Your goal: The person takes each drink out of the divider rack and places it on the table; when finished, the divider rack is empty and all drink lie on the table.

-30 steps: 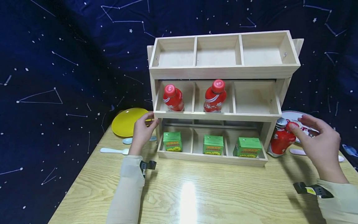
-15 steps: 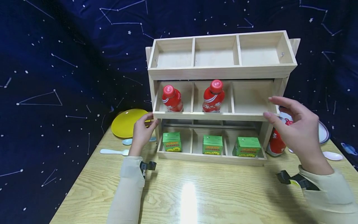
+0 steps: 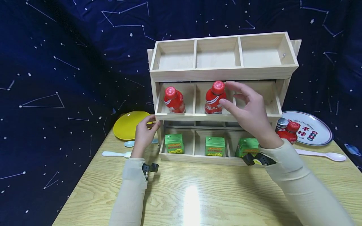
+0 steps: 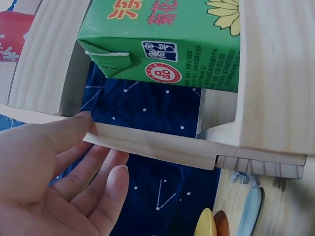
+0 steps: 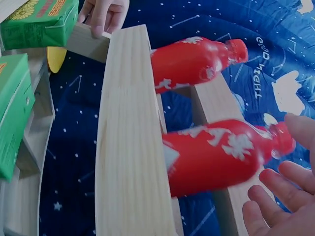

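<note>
Wooden rack (image 3: 223, 72) on the desk (image 3: 198, 194): your right hand (image 3: 249, 108), fingers spread and holding nothing, hovers just beside the red bottle (image 3: 215, 98) upright in the rack's middle-tier centre compartment. Your left hand (image 3: 144, 133), fingers relaxed, rests against the rack's left edge — keep it braced there. Wrap the bottle below its cap and lift straight up, clear of the dividers — the tier above leaves little headroom.
</note>
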